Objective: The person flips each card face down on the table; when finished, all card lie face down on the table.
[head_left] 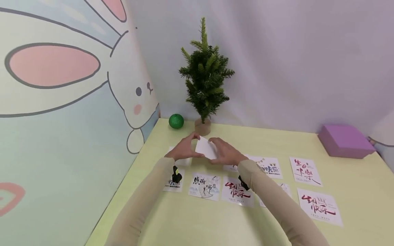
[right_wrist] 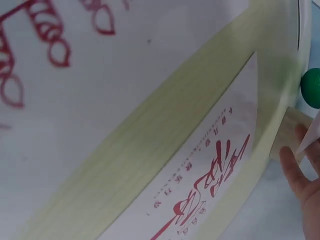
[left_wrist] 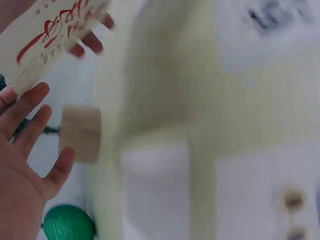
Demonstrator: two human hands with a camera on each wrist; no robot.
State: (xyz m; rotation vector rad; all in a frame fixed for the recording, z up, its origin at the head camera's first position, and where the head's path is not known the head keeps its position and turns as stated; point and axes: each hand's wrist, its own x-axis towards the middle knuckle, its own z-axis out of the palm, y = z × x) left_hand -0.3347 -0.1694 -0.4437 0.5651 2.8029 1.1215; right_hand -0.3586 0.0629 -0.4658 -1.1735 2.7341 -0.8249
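A square card (head_left: pixel 205 147) is held up between both hands above the table, its plain white back towards me in the head view. Red brush lettering covers its other face in the left wrist view. My left hand (head_left: pixel 184 148) holds it at the left edge, thumb and index finger spread along that side. On the opposite edge, my right hand (head_left: pixel 227 152) grips the card between thumb and fingers. Part of each hand's grip is hidden behind the card. Below the hands lie printed cards, among them a black-lettered card (head_left: pixel 204 186) and a red-lettered card (head_left: pixel 237 192).
Behind the hands stands a small artificial fir tree (head_left: pixel 207 75) on a wooden base, with a green ball (head_left: pixel 176 121) to its left. A purple box (head_left: pixel 346 141) sits at the back right. More greeting cards (head_left: pixel 320 206) lie on the pale yellow table (head_left: pixel 197 222).
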